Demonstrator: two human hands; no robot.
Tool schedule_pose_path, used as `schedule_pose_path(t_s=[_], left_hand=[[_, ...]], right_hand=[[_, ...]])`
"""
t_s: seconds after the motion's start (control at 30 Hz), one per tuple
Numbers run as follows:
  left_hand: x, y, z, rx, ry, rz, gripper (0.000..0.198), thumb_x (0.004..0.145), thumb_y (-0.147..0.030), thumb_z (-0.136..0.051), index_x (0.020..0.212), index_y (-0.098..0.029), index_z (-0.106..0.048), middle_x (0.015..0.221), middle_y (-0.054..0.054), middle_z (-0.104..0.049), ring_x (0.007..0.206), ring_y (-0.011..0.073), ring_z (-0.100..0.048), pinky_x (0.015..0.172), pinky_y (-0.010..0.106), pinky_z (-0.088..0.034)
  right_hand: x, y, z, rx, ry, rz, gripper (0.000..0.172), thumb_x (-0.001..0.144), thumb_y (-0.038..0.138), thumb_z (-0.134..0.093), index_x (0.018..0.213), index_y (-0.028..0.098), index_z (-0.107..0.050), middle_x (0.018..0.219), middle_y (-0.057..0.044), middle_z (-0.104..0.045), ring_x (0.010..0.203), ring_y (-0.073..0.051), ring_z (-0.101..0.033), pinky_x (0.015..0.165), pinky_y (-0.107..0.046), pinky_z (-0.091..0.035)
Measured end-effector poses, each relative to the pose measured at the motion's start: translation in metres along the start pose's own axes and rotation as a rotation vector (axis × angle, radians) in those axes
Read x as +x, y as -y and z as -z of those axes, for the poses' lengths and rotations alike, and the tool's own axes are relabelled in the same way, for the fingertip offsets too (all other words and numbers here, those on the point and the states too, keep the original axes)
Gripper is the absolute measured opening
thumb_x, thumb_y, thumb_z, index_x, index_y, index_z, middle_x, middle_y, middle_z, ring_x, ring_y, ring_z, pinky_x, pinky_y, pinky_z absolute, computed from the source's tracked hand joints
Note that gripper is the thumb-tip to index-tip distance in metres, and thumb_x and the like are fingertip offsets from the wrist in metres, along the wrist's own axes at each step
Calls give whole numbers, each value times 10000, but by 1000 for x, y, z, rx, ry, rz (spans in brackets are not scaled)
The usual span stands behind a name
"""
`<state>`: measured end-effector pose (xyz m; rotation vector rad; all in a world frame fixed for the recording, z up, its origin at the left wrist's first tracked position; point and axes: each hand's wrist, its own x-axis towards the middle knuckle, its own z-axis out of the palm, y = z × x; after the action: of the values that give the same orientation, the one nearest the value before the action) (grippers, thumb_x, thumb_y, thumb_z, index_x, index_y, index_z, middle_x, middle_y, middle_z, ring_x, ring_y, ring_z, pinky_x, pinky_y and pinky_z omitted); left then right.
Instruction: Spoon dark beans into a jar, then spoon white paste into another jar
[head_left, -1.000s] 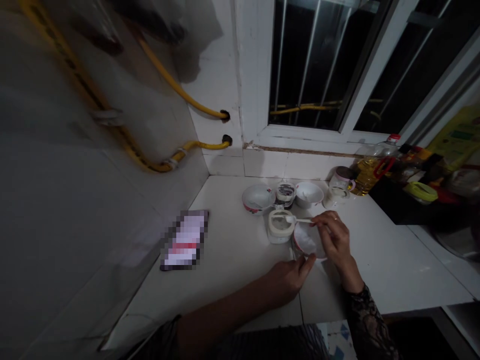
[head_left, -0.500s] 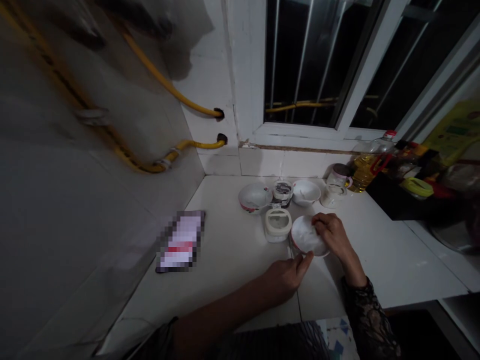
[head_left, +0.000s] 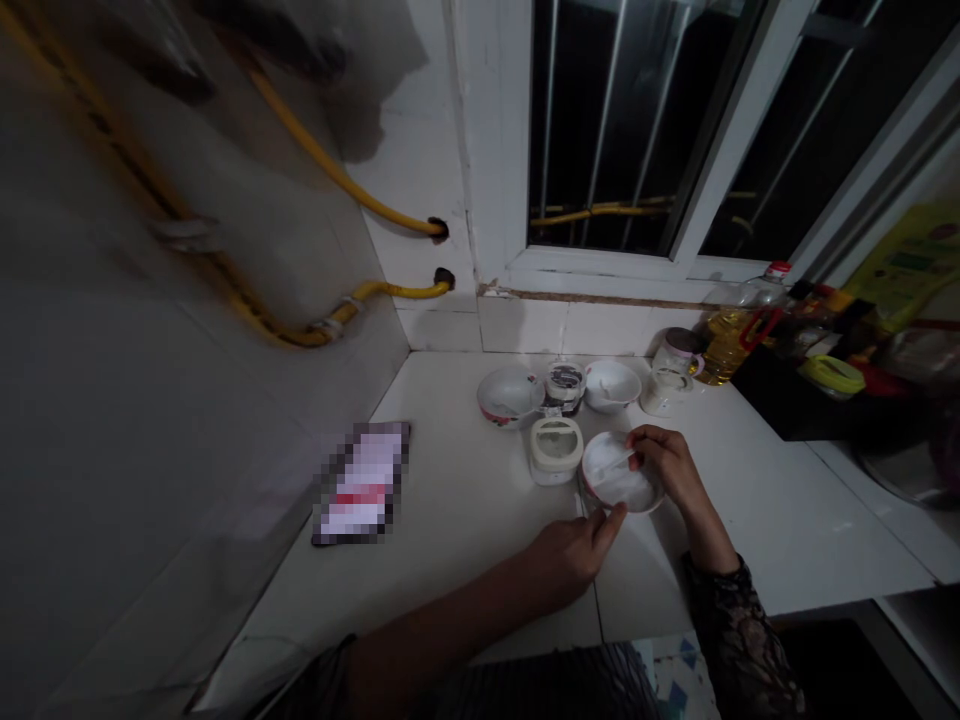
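Note:
A white bowl [head_left: 604, 460] with a red-patterned outside stands on the counter, and white stuff lies inside it. My left hand [head_left: 574, 560] is closed on the bowl's near rim, with thumb and finger at the edge. Over the bowl's right side, my right hand [head_left: 664, 462] pinches a pale, thin spoon [head_left: 619, 462] whose far end points left into the bowl. Its tip is hard to make out against the white contents. Touching or nearly touching the bowl on the left is a lidded square container [head_left: 556, 452].
Behind are a flowered bowl [head_left: 510, 397], a small dark-filled jar [head_left: 564, 386] and another white bowl [head_left: 613, 386]. Further right stand a jar [head_left: 670, 385] and an oil bottle [head_left: 724, 345]. A blurred-out flat object [head_left: 362, 483] lies left. Yellow pipes [head_left: 322, 333] run along the wall.
My right hand has lifted slightly and shifted right, so the spoon now shows across the bowl. My left hand and the bowl stay about where they were.

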<state>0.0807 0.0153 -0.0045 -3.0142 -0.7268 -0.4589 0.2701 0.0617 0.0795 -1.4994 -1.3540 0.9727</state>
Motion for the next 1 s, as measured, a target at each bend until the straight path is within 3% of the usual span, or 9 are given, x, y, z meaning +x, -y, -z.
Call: schedule_pose_path(t_s=[0.3, 0.4, 0.53, 0.73, 1.0], left_hand=[[1, 0, -2, -1, 26, 5, 604, 886, -42, -365, 1459, 3, -180, 1185, 259, -606, 840, 233, -697, 647, 327, -592], [1, 0, -2, 1, 15, 4, 589, 897, -47, -363, 1457, -1, -187, 1176, 255, -612, 822, 227, -698, 643, 319, -591], [1, 0, -2, -5, 5, 13, 607, 905, -48, -345, 1475, -15, -137, 1160, 243, -621, 814, 220, -699, 652, 317, -589], [0, 0, -2, 6, 2, 14, 607, 893, -42, -341, 1472, -12, -157, 1182, 254, -613, 838, 222, -699, 667, 317, -593], [0, 0, -5, 44, -51, -3, 599, 881, -37, -402, 1453, 0, -229, 1150, 237, -628, 770, 200, -697, 621, 281, -581]], right_hand=[[4, -1, 7, 36, -85, -24, 160, 579, 327, -500, 608, 200, -593, 433, 12, -539, 474, -153, -472, 515, -267, -346], [3, -3, 3, -115, -108, 63, 167, 621, 316, -483, 629, 206, -609, 472, 8, -574, 515, -165, -516, 558, -272, -380], [2, -4, -3, -261, -21, 172, 175, 659, 297, -480, 636, 206, -629, 529, -2, -629, 570, -169, -564, 610, -268, -411], [0, -3, -3, -62, 40, 50, 163, 634, 313, -510, 649, 193, -620, 497, -5, -625, 532, -160, -528, 541, -255, -383], [1, 3, 4, 39, -21, -56, 168, 589, 319, -521, 623, 189, -622, 456, -9, -605, 486, -156, -507, 512, -259, -363]])
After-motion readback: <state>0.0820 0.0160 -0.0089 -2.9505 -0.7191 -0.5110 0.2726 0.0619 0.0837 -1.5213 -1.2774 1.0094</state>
